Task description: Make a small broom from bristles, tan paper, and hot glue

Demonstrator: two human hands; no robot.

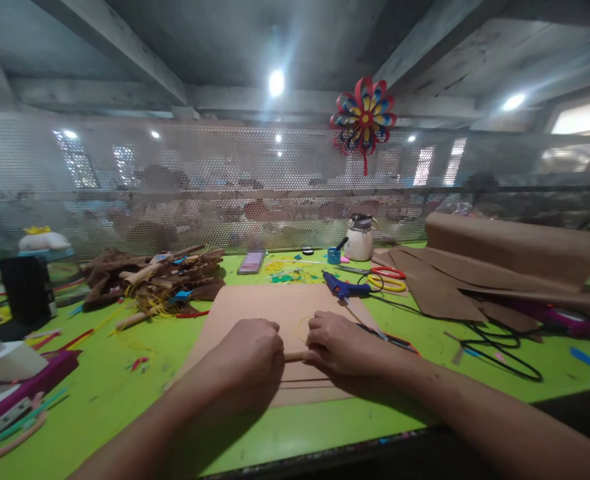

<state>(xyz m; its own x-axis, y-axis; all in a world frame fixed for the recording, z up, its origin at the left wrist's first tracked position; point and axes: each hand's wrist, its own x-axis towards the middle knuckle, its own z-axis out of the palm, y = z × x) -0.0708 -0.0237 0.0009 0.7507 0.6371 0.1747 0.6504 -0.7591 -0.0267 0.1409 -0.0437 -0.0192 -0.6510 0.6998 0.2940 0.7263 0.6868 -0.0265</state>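
both hands curled shut, knuckles up, on a thin tan roll (295,356). left hand (252,353) grips one end, right hand (342,343) the other, and only a short bit of the roll shows between them. the roll lies across the near part of a brown paper sheet (265,303), which lies flat on the green table (125,380) right in front of the person. cannot tell if the roll is part of the sheet's edge or a loose piece.

risks, as a judgement: uneven pressure from the two hands could kink or flatten the roll. the sheet could slide on the smooth table, since nothing visible pins it. a blue glue gun (342,288) rests on the far right corner of the sheet, nozzle toward the right hand, so a forward push could bump it or smear glue. its black cable (499,347) loops just right of the right forearm and could snag.

around: red and yellow scissors (387,277) beyond the gun, a white jar (359,239) farther back, and a stack of brown paper (499,260) on the right. a pile of brown sticks and fibres (159,280) sits far left, with a black box (27,290) and a pink tray (35,383) at the left edge. a mesh screen (199,173) behind has a paper pinwheel (363,120) on it. nothing sits between the hands.
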